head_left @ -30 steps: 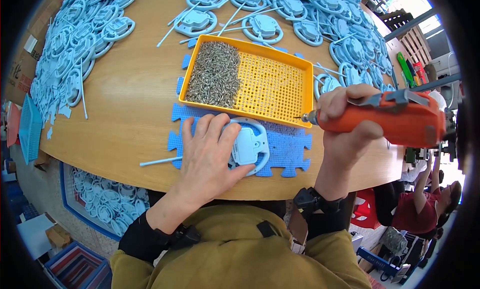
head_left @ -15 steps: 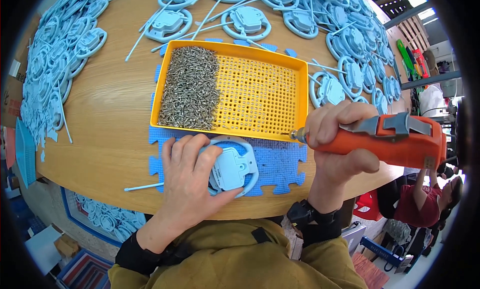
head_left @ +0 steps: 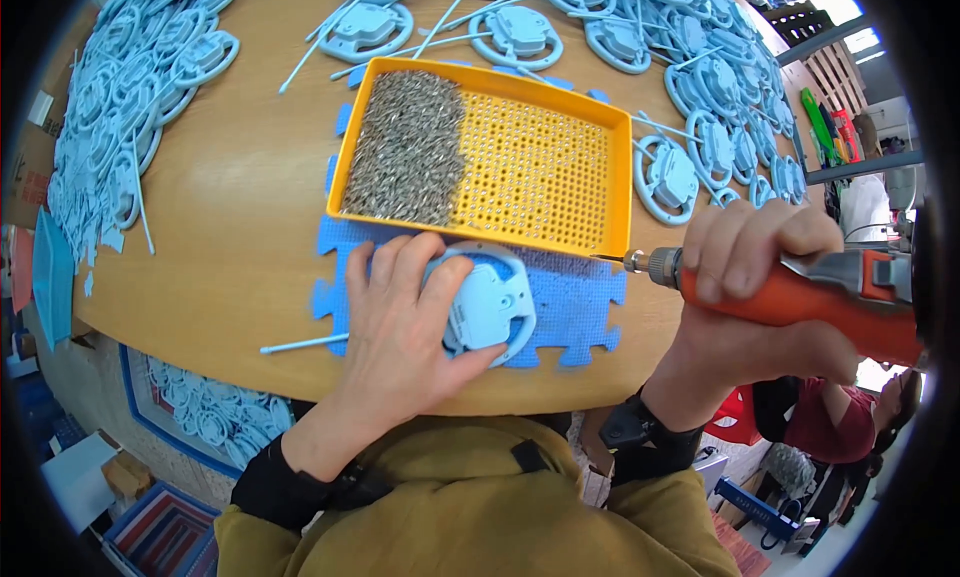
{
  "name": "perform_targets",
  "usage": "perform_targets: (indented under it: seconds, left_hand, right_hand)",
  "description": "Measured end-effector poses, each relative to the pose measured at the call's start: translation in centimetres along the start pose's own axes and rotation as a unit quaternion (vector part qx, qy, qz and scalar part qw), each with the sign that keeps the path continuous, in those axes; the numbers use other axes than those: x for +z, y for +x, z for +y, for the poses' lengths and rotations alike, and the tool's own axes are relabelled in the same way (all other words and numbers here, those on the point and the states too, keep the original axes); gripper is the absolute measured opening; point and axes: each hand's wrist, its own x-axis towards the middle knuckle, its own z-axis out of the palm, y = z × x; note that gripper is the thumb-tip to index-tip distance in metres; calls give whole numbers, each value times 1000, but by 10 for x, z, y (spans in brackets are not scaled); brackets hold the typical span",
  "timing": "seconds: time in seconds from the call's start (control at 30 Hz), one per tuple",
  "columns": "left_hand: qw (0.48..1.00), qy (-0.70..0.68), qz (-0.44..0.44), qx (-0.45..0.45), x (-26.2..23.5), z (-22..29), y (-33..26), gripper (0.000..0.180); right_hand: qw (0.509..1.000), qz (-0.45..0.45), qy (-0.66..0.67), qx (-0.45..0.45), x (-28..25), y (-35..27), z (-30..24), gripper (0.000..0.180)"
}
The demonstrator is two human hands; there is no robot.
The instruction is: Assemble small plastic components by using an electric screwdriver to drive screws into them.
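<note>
Pale blue plastic parts (head_left: 690,127) crowd the wooden surface (head_left: 240,227) beyond my fingers. My left hand (head_left: 400,327) lies spread on a blue housing (head_left: 487,302); my right hand (head_left: 760,277) wraps the orange driver (head_left: 800,292)

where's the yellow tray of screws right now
In the head view the yellow tray sits mid-table, just beyond the blue foam mat, with the left hand pressing a light blue part in front of it.
</note>
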Motion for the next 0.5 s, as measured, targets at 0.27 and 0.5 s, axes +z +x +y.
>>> perform_targets:
  seconds: [0.27, 0.5]
  left_hand:
    - [1000, 8, 14, 0, -1, 3, -2, 65]
    - [1000, 21, 10, -1, 0, 3, -2, 66]
  right_hand:
    - [995, -55, 45, 76, 35, -14, -7, 78]
    - [987, -72, 5, 141, 50, -23, 0, 74]
